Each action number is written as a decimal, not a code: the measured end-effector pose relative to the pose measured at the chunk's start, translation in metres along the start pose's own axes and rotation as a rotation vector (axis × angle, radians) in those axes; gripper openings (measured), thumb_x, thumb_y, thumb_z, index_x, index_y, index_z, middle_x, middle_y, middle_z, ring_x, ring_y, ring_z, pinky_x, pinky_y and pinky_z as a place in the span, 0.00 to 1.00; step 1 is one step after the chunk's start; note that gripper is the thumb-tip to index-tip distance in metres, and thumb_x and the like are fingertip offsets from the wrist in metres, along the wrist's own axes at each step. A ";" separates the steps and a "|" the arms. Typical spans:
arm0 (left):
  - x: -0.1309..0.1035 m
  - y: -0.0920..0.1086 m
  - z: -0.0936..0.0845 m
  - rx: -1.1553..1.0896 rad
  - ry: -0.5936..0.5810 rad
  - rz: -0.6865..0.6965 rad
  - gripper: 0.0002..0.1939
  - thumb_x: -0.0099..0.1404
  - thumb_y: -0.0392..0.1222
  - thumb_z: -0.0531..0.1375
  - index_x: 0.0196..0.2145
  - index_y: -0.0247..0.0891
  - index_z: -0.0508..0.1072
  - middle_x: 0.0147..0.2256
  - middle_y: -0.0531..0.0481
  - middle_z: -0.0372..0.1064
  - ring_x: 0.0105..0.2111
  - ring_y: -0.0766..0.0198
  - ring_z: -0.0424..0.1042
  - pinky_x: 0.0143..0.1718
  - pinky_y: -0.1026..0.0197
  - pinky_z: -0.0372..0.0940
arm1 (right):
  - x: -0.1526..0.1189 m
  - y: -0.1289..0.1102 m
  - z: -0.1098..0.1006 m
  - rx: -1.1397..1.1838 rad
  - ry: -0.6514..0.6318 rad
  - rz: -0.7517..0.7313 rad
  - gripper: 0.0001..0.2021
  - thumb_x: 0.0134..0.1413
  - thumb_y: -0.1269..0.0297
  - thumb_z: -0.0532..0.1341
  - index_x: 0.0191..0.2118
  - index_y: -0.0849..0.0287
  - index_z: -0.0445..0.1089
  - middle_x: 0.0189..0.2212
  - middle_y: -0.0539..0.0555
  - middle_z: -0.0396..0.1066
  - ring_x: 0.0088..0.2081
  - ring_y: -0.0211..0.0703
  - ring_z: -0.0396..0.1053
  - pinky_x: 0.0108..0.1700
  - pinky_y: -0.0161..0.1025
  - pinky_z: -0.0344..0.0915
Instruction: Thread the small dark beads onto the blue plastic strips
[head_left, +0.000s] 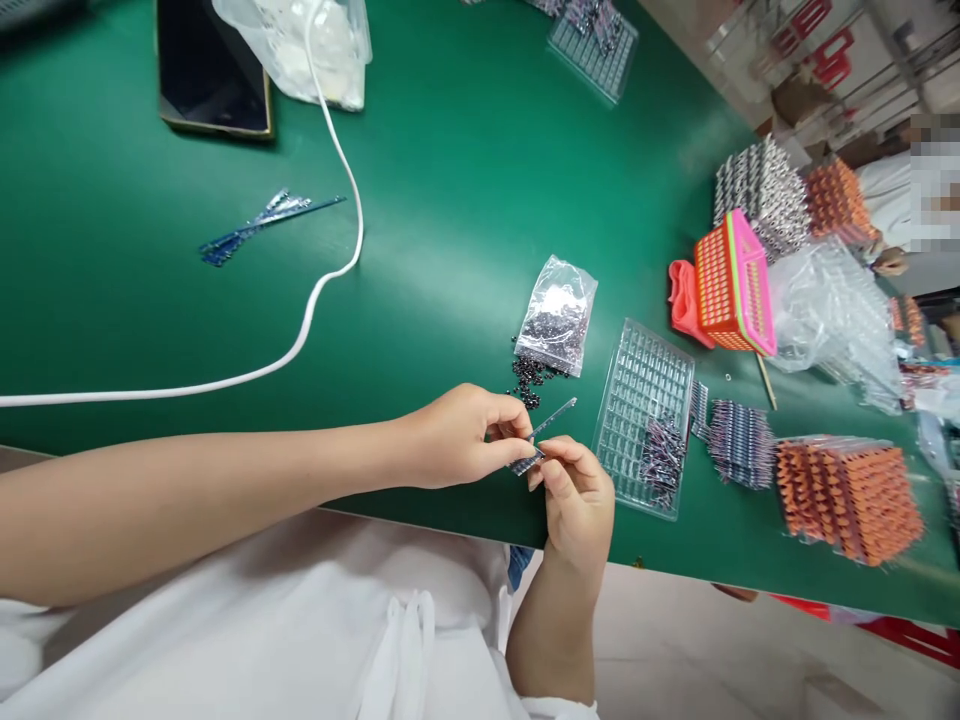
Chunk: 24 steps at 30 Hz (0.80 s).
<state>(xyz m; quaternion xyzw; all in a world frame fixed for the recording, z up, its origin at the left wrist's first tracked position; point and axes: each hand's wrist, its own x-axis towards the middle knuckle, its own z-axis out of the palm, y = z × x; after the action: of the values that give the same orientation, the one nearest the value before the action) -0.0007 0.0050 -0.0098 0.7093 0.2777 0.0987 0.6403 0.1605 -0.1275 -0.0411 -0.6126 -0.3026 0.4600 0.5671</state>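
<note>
My left hand reaches in from the left, thumb and fingers pinched on thin dark metallic strips. Against the strips' lower end are the closed fingertips of my right hand; any small part between them is too tiny to make out. Just beyond my hands lie small dark beads, spilled at the mouth of a clear plastic bag. To the right of my right hand is a clear compartment tray with a heap of thin dark pieces in its near right part.
Bundled pieces and orange stacks lie right of the tray, with a pink-orange basket behind. More strips, a white cable, a dark tablet and a plastic bag are at left. A person's hand shows far right.
</note>
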 end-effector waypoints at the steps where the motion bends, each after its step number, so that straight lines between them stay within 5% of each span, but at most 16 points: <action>1: 0.000 -0.001 0.001 0.009 0.004 0.011 0.10 0.65 0.45 0.60 0.33 0.36 0.75 0.29 0.50 0.77 0.29 0.66 0.71 0.30 0.66 0.61 | 0.000 0.000 0.000 -0.015 -0.003 -0.021 0.07 0.55 0.61 0.69 0.39 0.54 0.78 0.31 0.49 0.71 0.27 0.34 0.68 0.31 0.35 0.65; 10: 0.000 -0.003 0.004 -0.108 0.008 -0.023 0.13 0.62 0.42 0.63 0.44 0.35 0.75 0.37 0.47 0.80 0.38 0.60 0.78 0.40 0.63 0.67 | 0.001 0.002 0.003 -0.080 0.067 -0.111 0.03 0.57 0.63 0.67 0.35 0.56 0.76 0.30 0.48 0.68 0.28 0.34 0.65 0.30 0.34 0.61; 20: 0.000 -0.004 0.003 0.086 0.064 0.012 0.14 0.65 0.50 0.59 0.30 0.38 0.77 0.26 0.54 0.73 0.27 0.65 0.68 0.30 0.65 0.59 | 0.002 0.002 0.008 0.024 0.030 -0.092 0.02 0.55 0.63 0.68 0.34 0.54 0.78 0.29 0.47 0.70 0.27 0.33 0.66 0.30 0.33 0.62; 24: 0.001 -0.011 0.000 0.152 -0.066 0.055 0.15 0.67 0.51 0.57 0.30 0.40 0.77 0.27 0.54 0.72 0.28 0.65 0.67 0.31 0.64 0.58 | 0.004 0.002 0.003 0.116 -0.075 -0.035 0.04 0.51 0.62 0.71 0.32 0.55 0.78 0.28 0.48 0.71 0.25 0.33 0.65 0.27 0.33 0.62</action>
<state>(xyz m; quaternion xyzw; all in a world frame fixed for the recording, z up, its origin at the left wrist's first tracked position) -0.0030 0.0058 -0.0203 0.7661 0.2436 0.0714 0.5905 0.1585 -0.1233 -0.0439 -0.5557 -0.3072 0.4896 0.5976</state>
